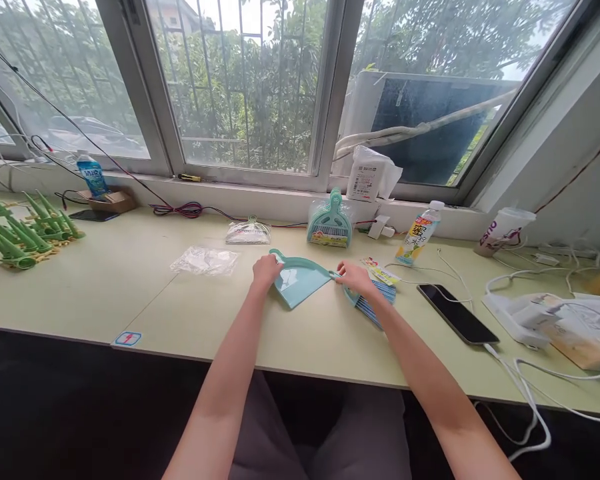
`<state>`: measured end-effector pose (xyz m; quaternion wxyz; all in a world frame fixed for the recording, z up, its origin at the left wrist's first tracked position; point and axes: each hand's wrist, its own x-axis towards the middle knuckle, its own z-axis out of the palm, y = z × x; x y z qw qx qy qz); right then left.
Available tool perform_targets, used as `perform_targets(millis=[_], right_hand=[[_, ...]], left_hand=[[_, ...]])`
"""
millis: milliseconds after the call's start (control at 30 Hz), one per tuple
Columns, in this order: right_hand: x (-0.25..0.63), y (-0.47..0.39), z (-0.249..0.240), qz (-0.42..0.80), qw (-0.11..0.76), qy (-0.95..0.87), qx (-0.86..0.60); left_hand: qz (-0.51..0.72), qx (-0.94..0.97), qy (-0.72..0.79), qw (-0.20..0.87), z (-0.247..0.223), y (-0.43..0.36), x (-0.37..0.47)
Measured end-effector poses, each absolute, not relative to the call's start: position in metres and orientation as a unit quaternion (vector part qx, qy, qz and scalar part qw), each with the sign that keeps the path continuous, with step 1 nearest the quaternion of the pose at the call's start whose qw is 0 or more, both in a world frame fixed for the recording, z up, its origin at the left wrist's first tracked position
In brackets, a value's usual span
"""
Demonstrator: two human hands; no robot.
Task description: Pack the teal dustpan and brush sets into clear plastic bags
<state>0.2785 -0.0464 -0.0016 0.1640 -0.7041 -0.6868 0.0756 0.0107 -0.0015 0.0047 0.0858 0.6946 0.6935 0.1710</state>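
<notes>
A light teal dustpan lies on the table in front of me. My left hand grips its left edge, close to the handle end. My right hand is closed on the handle of a small teal brush with blue and white bristles, just right of the dustpan. The brush's handle end meets the dustpan's right corner. A yellow printed label lies beyond the brush. Behind, a packaged brush and dustpan set stands upright by the sill. Crumpled clear plastic lies to the left.
Another small wrapped package sits at the back. To the right are a drink bottle, a black phone with cables, a plastic cup and a power strip. Green spiky parts stand far left.
</notes>
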Motion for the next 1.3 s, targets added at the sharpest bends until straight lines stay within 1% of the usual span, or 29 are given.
perform_targets(millis=[133, 200, 267, 400, 467, 533, 633, 900, 967, 1100, 1167, 1233, 1300], right_hand=[[0.283, -0.045, 0.003, 0.077, 0.227, -0.664, -0.709], [0.284, -0.047, 0.006, 0.068, 0.236, -0.664, -0.706], [0.287, -0.05, 0.011, 0.055, 0.212, -0.679, -0.701], [0.301, -0.057, 0.025, 0.027, 0.126, -0.683, -0.719], [0.307, -0.059, 0.03, 0.035, 0.074, -0.683, -0.725], [0.309, -0.059, 0.031, 0.043, 0.042, -0.686, -0.725], [0.302, -0.058, 0.027, 0.039, 0.039, -0.686, -0.726], [0.299, -0.056, 0.016, 0.023, 0.073, -0.67, -0.738], [0.305, -0.054, 0.016, 0.03, 0.104, -0.669, -0.736], [0.313, -0.05, 0.019, 0.057, 0.257, -0.623, -0.736], [0.311, -0.049, 0.02, 0.075, 0.32, -0.605, -0.726], [0.304, -0.049, 0.02, 0.08, 0.348, -0.61, -0.707], [0.292, -0.05, 0.019, 0.069, 0.348, -0.63, -0.691]], left_hand=[[0.16, 0.705, 0.687, 0.072, 0.004, -0.003, 0.017], [0.16, 0.708, 0.685, 0.06, 0.003, -0.004, 0.02], [0.162, 0.711, 0.683, 0.054, 0.002, -0.003, 0.021], [0.167, 0.713, 0.679, 0.057, 0.0, -0.002, 0.022], [0.168, 0.714, 0.678, 0.056, -0.001, -0.001, 0.021], [0.168, 0.714, 0.677, 0.054, -0.001, 0.0, 0.021], [0.169, 0.711, 0.681, 0.056, -0.001, 0.0, 0.02], [0.173, 0.686, 0.704, 0.066, 0.003, 0.001, 0.014], [0.176, 0.689, 0.7, 0.065, 0.003, 0.001, 0.015], [0.177, 0.689, 0.699, 0.071, 0.004, -0.001, 0.015], [0.176, 0.689, 0.699, 0.073, 0.005, -0.001, 0.016], [0.176, 0.688, 0.701, 0.074, 0.005, -0.002, 0.019], [0.178, 0.687, 0.7, 0.075, 0.004, -0.005, 0.026]])
